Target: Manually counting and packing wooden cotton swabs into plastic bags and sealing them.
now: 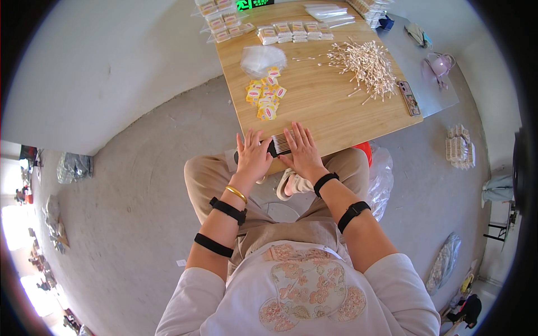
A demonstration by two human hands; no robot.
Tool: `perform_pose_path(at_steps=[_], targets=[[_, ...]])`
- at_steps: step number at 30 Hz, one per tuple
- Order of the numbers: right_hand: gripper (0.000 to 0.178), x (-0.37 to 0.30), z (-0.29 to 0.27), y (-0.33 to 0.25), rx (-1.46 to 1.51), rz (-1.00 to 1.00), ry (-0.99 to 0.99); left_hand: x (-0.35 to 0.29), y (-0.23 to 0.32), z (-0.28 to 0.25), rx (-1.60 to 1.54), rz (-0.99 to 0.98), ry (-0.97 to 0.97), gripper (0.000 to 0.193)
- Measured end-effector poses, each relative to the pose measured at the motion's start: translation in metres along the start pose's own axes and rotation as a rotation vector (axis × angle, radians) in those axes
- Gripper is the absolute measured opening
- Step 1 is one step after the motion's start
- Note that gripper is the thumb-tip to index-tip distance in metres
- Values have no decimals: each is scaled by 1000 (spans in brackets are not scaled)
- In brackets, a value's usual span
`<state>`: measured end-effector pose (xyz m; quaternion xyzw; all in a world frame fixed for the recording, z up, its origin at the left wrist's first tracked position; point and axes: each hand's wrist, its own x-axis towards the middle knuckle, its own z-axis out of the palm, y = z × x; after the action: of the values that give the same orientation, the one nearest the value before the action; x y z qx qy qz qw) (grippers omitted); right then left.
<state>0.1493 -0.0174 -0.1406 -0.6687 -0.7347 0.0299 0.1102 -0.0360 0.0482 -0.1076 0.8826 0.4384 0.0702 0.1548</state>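
Note:
At the near edge of the wooden table (pixel 314 117), a row of cotton swabs (pixel 282 143) lies side by side on a black piece (pixel 272 149) whose full shape is hidden by my hands. My left hand (pixel 254 155) rests at the left end of this row, fingers stretched out and spread. On the other side, my right hand (pixel 303 151) lies flat with its fingers extended, touching the row's right end. Neither hand is closed around anything. Farther back on the right spreads a big loose heap of cotton swabs (pixel 367 67).
Small yellow-and-white cards (pixel 266 99) are piled at the table's left, below clear plastic bags (pixel 263 59). Packed swab bundles (pixel 294 32) line the far edge, beside flat clear sleeves (pixel 329 13). A phone (pixel 409 98) lies at the right edge. Wrapped bundles (pixel 460 147) stand on the floor.

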Motion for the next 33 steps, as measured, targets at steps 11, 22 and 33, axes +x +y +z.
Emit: perform_pose_path(at_steps=[11,22,33], targets=[[86,0,2,0,8,13,-9,-2,0,-2,38,56,21,45],[84,1,0,-1,16,17,-23,-2,0,-5,62,69,2,43],[85,0,0,-2,-19,24,-28,-5,3,-7,81,92,-5,44]])
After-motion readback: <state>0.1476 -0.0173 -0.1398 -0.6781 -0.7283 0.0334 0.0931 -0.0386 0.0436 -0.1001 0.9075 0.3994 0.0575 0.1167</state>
